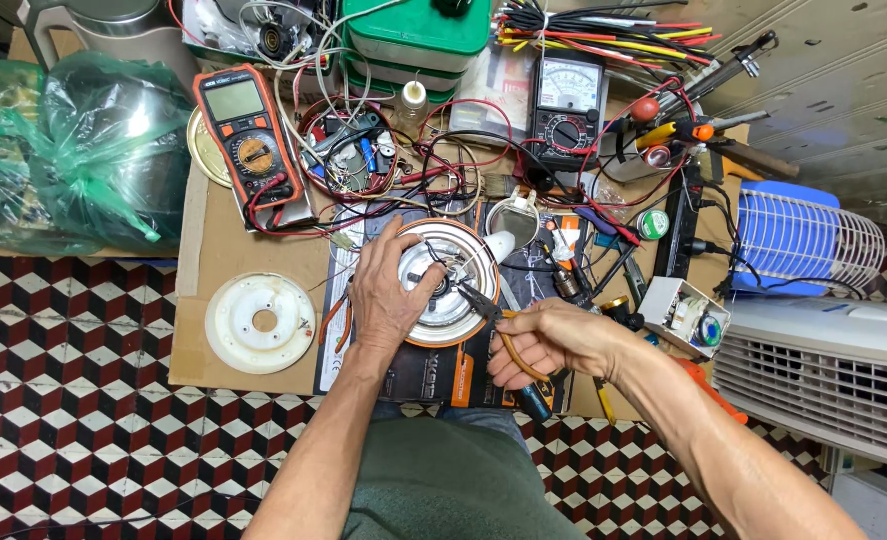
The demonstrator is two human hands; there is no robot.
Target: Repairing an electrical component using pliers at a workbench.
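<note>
Orange multimeter's (251,140) grey screen (234,100) (upper left).

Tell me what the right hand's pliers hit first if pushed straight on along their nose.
The right hand aims the pliers up-left; likely first contact is the round metal plate's wired centre, though depth is unclear.

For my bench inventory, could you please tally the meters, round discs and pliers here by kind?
Meters: 2, orange digital multimeter, black analog multimeter
Round discs: 2, shiny metal heating plate, white plastic disc
Orange-handled pliers: 1
Total: 5
</note>
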